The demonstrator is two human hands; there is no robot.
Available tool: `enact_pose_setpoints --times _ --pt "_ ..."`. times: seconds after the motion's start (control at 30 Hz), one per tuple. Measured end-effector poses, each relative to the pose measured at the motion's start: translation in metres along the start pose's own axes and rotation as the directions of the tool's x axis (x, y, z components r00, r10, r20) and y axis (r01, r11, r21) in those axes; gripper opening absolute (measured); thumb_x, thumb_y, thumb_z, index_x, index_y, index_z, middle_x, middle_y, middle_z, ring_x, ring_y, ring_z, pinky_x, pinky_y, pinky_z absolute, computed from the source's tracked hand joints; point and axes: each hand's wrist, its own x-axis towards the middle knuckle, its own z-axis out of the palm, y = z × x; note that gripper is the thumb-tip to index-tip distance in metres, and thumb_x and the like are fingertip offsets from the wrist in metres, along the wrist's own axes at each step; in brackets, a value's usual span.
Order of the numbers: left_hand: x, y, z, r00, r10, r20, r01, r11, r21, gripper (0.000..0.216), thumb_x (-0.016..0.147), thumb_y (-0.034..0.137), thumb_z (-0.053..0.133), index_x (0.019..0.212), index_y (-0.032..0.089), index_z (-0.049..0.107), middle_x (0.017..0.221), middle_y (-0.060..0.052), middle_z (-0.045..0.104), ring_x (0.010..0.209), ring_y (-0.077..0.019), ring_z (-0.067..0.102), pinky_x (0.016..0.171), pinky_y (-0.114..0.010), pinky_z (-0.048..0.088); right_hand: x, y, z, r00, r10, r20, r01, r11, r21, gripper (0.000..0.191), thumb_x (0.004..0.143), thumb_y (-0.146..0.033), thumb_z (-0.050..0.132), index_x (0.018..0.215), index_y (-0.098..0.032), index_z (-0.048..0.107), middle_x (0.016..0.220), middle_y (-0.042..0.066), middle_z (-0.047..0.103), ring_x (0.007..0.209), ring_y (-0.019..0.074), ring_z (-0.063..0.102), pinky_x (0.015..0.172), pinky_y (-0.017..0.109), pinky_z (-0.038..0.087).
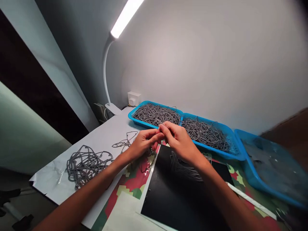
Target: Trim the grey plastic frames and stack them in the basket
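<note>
My left hand (145, 140) and my right hand (175, 136) meet fingertip to fingertip above the table, in front of the blue baskets. Both are closed in a pinch. A thin grey loop (147, 168) hangs below my left fingers; its upper part is hidden in the grip of the two hands. Under my right wrist a bundle of thin grey loops (186, 168) lies on a black sheet (173, 192). Left of my left forearm sits a tangled heap of grey looped frames (84, 165), with a few more loops (125, 141) behind it.
Two blue baskets (138, 121) full of grey strips stand along the wall; a third blue tray (255, 175) with plastic film is at right. A lit clamp lamp (106, 73) rises at the back left. A white strip (251, 200) lies at right.
</note>
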Motion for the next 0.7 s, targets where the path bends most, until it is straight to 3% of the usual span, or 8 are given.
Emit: enact_pose_setpoints --times 0.13,0.3,0.5,0.7 --pt "0.003 -0.003 -0.001 0.999 -0.050 -0.009 0.050 0.999 -0.004 0.064 0.100 0.076 0.070 0.071 0.019 0.063 0.057 0.002 0.058 0.053 -0.0135 0.050 0.059 -0.026 0.044 -0.002 -0.008 -0.012 0.994 -0.021 -0.108 0.025 0.999 0.034 0.036 0.118 -0.039 0.049 0.092 -0.020 0.066 0.081 -0.001 0.063 0.074 0.0150 0.058 0.072 0.030 0.044" --pt "0.004 -0.010 -0.005 0.993 -0.112 0.032 0.112 0.994 0.015 0.061 0.097 0.077 0.073 0.084 0.018 0.073 0.062 0.001 0.064 0.054 -0.0144 0.055 0.056 -0.025 0.044 -0.008 -0.018 -0.030 0.999 -0.031 -0.029 0.031 0.999 -0.024 0.038 0.118 -0.033 0.051 0.087 -0.019 0.066 0.079 -0.002 0.062 0.073 0.0140 0.054 0.068 0.030 0.040" --pt "0.006 -0.008 -0.012 0.988 -0.145 0.050 0.142 0.988 0.059 0.057 0.095 0.073 0.079 0.082 0.017 0.079 0.068 -0.001 0.069 0.063 -0.0150 0.058 0.063 -0.024 0.046 -0.013 -0.023 -0.050 0.995 -0.046 -0.090 0.053 0.996 0.071 0.037 0.118 -0.035 0.052 0.089 -0.018 0.067 0.083 -0.001 0.063 0.075 0.0140 0.058 0.070 0.031 0.043" --pt "0.005 -0.003 -0.020 0.985 -0.162 0.066 0.159 0.986 0.052 0.056 0.096 0.071 0.078 0.085 0.017 0.084 0.075 -0.004 0.072 0.070 -0.0170 0.060 0.067 -0.026 0.047 -0.017 -0.026 -0.068 0.994 -0.051 -0.093 0.055 0.998 0.042 0.042 0.118 -0.046 0.055 0.087 -0.019 0.064 0.087 0.001 0.066 0.081 0.0157 0.063 0.078 0.032 0.050"
